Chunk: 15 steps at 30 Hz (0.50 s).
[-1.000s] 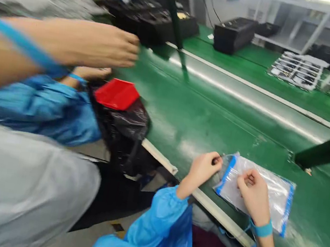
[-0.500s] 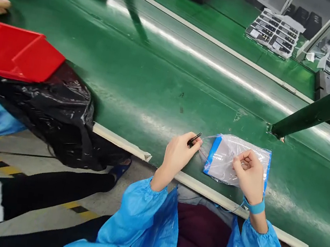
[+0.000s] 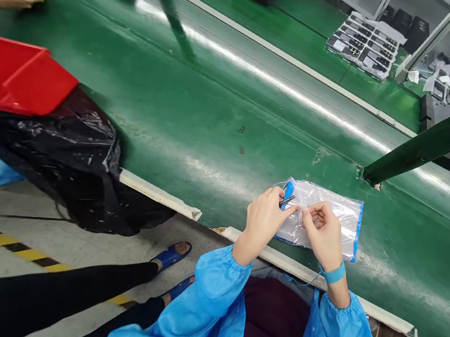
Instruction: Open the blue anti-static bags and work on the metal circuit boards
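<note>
The left hand (image 3: 260, 217) pinches a thin dark stick (image 3: 287, 201). The right hand (image 3: 323, 229) is curled; I can't tell if it grips anything. Below, on the shiny green bench (image 3: 198, 124), a flat, clear, blue-edged plastic bag (image 3: 347, 219) looks light, floppy, slippery: best held by its edges.

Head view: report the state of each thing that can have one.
Left hand: closed on a thin black tool
Thin black tool: slanted
Right hand: thumb and forefinger pinched; contents unclear
Blue wrist strap: worn on the right side
Blue-edged plastic packet: flat on the green bench
Black plastic bag: crumpled
Red plastic bin: resting on the bag
White tray: holding dark parts
</note>
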Each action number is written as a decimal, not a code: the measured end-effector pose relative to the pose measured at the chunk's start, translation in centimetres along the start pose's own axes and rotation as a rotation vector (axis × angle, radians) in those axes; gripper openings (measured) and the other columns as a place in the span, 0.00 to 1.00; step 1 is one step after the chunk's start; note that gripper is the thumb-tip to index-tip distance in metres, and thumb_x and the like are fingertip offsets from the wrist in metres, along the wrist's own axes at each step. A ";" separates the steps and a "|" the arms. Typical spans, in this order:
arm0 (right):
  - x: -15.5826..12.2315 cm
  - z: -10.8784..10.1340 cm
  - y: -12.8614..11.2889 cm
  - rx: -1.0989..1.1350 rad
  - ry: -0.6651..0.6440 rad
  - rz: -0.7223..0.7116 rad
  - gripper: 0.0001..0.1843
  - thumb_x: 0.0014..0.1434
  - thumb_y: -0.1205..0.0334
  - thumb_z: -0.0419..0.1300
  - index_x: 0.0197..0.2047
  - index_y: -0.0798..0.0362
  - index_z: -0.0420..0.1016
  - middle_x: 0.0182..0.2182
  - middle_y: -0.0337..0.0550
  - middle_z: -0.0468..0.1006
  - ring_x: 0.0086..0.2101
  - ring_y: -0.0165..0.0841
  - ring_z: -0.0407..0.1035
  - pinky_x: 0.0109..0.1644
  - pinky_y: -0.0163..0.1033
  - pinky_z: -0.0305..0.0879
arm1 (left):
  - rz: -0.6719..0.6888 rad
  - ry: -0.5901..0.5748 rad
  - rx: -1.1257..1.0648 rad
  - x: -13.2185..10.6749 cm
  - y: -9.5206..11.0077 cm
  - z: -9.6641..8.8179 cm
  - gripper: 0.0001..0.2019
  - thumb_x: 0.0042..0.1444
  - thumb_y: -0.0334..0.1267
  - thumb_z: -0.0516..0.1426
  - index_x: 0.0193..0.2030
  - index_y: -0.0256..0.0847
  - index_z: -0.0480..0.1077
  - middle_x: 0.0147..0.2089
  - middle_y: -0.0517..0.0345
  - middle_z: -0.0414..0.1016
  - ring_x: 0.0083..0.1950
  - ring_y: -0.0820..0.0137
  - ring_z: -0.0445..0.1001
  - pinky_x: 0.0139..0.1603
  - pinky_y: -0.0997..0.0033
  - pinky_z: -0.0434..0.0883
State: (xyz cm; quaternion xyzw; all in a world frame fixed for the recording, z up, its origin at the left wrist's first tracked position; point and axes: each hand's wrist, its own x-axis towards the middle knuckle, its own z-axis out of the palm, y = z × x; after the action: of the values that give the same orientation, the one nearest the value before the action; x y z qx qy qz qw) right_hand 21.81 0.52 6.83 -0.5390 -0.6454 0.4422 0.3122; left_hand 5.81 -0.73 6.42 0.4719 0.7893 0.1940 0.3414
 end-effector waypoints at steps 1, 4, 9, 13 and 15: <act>0.0 -0.1 0.1 -0.013 -0.005 -0.005 0.15 0.68 0.46 0.64 0.39 0.49 0.73 0.34 0.41 0.79 0.34 0.36 0.74 0.35 0.41 0.65 | -0.005 -0.002 -0.008 0.1 0.0 0.0 0.17 0.66 0.44 0.67 0.57 0.41 0.77 0.59 0.48 0.84 0.61 0.50 0.81 0.50 0.61 0.69; -0.1 -0.9 0.5 -0.061 0.006 -0.024 0.15 0.69 0.46 0.63 0.43 0.50 0.77 0.38 0.43 0.82 0.37 0.38 0.77 0.37 0.41 0.68 | -0.004 0.007 -0.037 0.5 -0.2 -0.2 0.11 0.66 0.41 0.66 0.52 0.42 0.78 0.54 0.50 0.86 0.56 0.53 0.82 0.46 0.63 0.66; -0.6 -4.9 2.9 -0.215 0.235 -0.052 0.17 0.71 0.45 0.61 0.47 0.50 0.80 0.44 0.47 0.84 0.44 0.43 0.79 0.46 0.46 0.73 | 0.021 0.046 -0.044 0.7 -0.9 -0.4 0.06 0.67 0.40 0.62 0.42 0.43 0.79 0.44 0.51 0.86 0.45 0.57 0.80 0.39 0.65 0.59; -1.3 -8.1 6.0 -0.519 0.409 -0.110 0.26 0.72 0.40 0.59 0.58 0.53 0.78 0.57 0.58 0.79 0.57 0.53 0.72 0.63 0.60 0.70 | 0.027 0.092 -0.016 0.5 -2.1 -1.1 0.10 0.66 0.41 0.58 0.34 0.44 0.77 0.38 0.52 0.84 0.39 0.60 0.76 0.36 0.65 0.55; -1.8 -8.7 7.1 -0.597 0.346 -0.120 0.32 0.73 0.37 0.57 0.66 0.54 0.74 0.63 0.61 0.75 0.64 0.56 0.67 0.70 0.64 0.64 | 0.039 0.094 -0.057 0.5 -3.1 -1.6 0.11 0.64 0.43 0.58 0.31 0.44 0.75 0.35 0.53 0.82 0.37 0.61 0.75 0.36 0.66 0.56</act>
State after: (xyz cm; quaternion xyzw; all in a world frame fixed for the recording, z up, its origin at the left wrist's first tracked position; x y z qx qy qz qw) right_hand 32.85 1.04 4.14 -0.6348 -0.7142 0.1169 0.2709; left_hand 2.54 -1.75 5.40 0.4676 0.7895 0.2449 0.3133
